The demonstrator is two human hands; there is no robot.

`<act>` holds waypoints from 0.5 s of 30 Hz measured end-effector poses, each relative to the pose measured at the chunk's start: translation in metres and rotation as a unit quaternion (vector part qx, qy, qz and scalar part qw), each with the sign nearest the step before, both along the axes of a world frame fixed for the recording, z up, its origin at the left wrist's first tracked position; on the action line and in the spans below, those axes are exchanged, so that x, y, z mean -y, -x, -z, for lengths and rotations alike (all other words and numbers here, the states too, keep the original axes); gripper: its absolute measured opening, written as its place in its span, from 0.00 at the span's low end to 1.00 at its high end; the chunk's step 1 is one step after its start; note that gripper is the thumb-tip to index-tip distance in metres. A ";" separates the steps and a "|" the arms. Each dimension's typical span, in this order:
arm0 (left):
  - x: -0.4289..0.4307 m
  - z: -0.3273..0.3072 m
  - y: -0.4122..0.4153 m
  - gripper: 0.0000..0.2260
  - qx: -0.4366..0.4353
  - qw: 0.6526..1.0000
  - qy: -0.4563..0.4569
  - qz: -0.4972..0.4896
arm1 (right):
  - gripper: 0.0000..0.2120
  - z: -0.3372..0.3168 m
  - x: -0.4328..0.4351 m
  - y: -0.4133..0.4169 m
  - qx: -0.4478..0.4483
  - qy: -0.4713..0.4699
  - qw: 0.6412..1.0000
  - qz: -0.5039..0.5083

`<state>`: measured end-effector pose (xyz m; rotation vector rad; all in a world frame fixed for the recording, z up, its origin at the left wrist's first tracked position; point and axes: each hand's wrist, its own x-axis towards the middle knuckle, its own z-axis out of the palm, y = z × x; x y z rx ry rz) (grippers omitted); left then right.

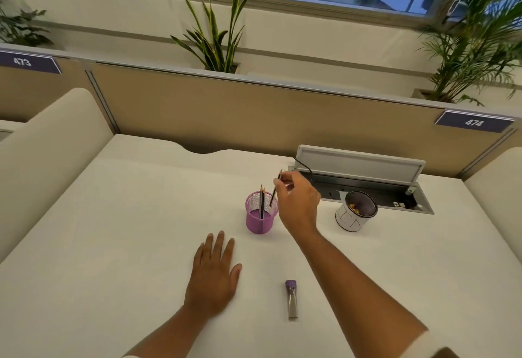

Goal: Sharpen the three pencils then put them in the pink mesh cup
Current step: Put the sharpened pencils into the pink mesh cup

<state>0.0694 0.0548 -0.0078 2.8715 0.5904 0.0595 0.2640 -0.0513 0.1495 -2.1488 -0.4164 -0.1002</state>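
Two dark sharpened pencils stand in the pink mesh cup. My right hand pinches a third dark pencil, its lower end inside the cup's rim. My left hand lies flat, fingers straight, on the white worktop. A purple-capped sharpener lies nearby.

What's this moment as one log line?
right hand: pinches third pencil at pink mesh cup; left hand: flat on desk; cup: two pencils inside
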 end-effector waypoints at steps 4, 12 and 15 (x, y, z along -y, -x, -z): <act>0.000 0.001 0.000 0.31 -0.016 1.000 0.003 -0.005 | 0.05 0.025 -0.020 -0.006 -0.013 0.094 0.995 0.011; -0.002 0.007 0.000 0.29 -0.003 1.000 -0.003 -0.002 | 0.15 0.067 -0.025 0.000 -0.017 0.234 0.972 0.001; -0.003 0.011 -0.001 0.29 -0.003 1.000 -0.009 -0.001 | 0.15 0.070 -0.025 -0.001 -0.020 0.243 0.970 0.006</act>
